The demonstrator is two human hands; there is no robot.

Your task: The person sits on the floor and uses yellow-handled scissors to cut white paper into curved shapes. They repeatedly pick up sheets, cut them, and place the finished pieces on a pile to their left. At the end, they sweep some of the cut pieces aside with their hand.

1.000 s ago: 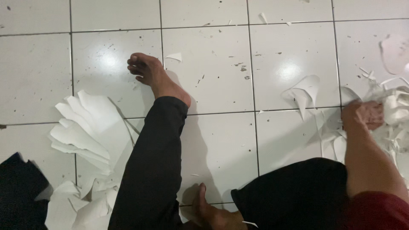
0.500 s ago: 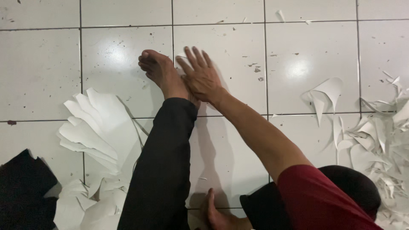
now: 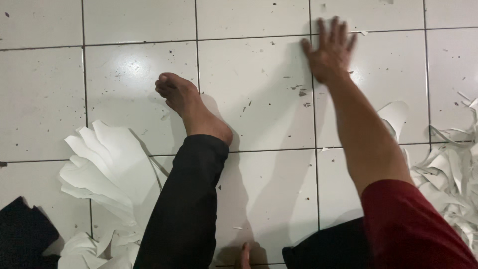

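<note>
Now: right hand flat on the floor

Right hand [image 3: 329,50] reaches far forward, fingers spread wide, holding nothing, palm on the tile floor [image 3: 259,99]. Paper scraps [image 3: 450,169] lie well behind it at right. Left hand out of view.

White tiled floor [image 3: 259,189], speckled with dark bits. Right hand [image 3: 329,50]: flat, fingers spread, near the floor's far edge, arm in a red sleeve [image 3: 413,224]. Bare foot [image 3: 191,107] and black trouser leg [image 3: 184,214]: stretched across the middle. Stack of white paper shapes [image 3: 107,169]: left side. Loose white paper scraps [image 3: 450,174]: right edge.
</note>
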